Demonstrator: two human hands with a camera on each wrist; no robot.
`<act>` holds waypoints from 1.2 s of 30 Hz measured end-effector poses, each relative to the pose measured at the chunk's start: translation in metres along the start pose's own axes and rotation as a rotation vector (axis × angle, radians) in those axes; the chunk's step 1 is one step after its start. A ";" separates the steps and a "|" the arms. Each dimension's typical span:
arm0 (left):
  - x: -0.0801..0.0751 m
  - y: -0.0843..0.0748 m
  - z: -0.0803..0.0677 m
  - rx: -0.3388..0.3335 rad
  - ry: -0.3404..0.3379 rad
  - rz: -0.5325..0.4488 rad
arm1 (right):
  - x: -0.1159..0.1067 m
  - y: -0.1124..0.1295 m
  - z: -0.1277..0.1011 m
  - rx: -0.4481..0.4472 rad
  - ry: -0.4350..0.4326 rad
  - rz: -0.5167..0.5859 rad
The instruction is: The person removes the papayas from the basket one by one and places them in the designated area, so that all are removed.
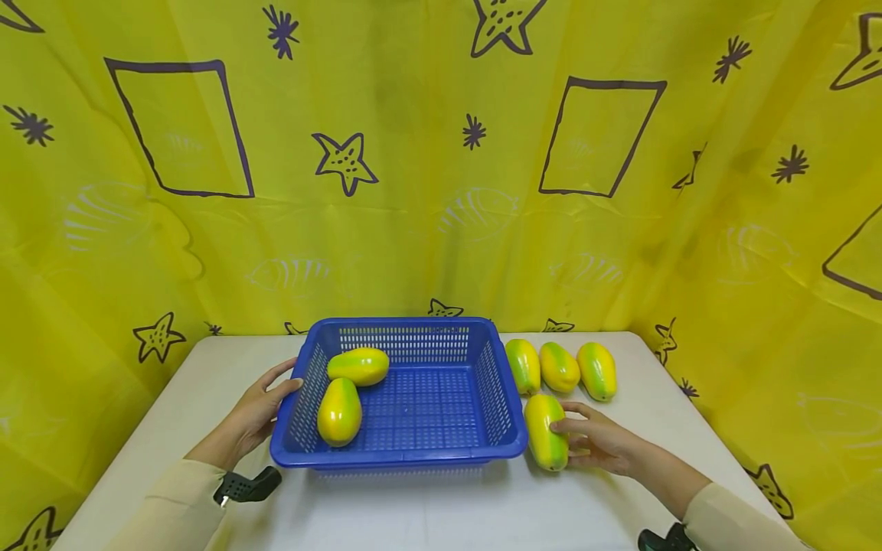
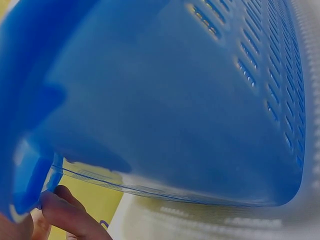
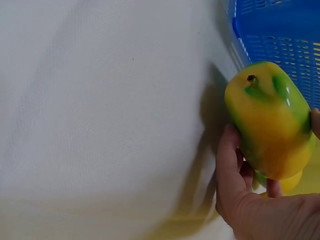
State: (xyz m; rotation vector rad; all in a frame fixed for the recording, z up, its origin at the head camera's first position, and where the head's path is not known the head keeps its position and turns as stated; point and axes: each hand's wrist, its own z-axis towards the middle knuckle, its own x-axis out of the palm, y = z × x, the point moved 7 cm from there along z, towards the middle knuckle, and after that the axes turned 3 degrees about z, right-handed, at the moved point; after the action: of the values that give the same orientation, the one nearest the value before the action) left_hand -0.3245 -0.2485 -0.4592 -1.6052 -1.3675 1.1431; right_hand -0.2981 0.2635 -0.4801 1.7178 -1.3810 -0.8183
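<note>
A blue plastic basket (image 1: 400, 461) with perforated walls stands on the white table. My left hand (image 1: 255, 413) grips its left rim, thumb over the top; in the left wrist view the fingers (image 2: 70, 215) curl at the rim's underside. Inside the basket, toward its left wall, lie two yellow-green papayas: one papaya (image 1: 360, 366) sideways at the back, another papaya (image 1: 339, 415) in front of it. Just right of the basket, my right hand (image 1: 601, 441) holds a papaya (image 3: 267, 120) between thumb and fingers. That papaya's stem end shows in the right wrist view.
Three more papayas stand in a row behind the right hand: a left papaya (image 1: 524, 366), a middle papaya (image 1: 560, 369) and a right papaya (image 1: 597, 372). A yellow patterned curtain (image 1: 413, 245) hangs behind and beside the white tabletop (image 1: 427, 509).
</note>
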 end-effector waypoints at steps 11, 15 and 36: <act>0.000 0.001 0.000 -0.010 -0.008 0.008 | 0.000 -0.004 0.002 0.023 -0.017 0.011; 0.000 0.000 -0.001 -0.004 -0.006 0.010 | 0.001 -0.004 0.003 0.029 -0.024 -0.001; 0.000 -0.001 -0.001 -0.005 -0.002 0.008 | 0.002 -0.003 0.006 0.040 -0.052 -0.009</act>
State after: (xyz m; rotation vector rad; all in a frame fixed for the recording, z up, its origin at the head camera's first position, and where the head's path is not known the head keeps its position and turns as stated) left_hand -0.3238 -0.2480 -0.4585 -1.6154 -1.3673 1.1469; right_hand -0.3008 0.2605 -0.4856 1.7460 -1.4341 -0.8512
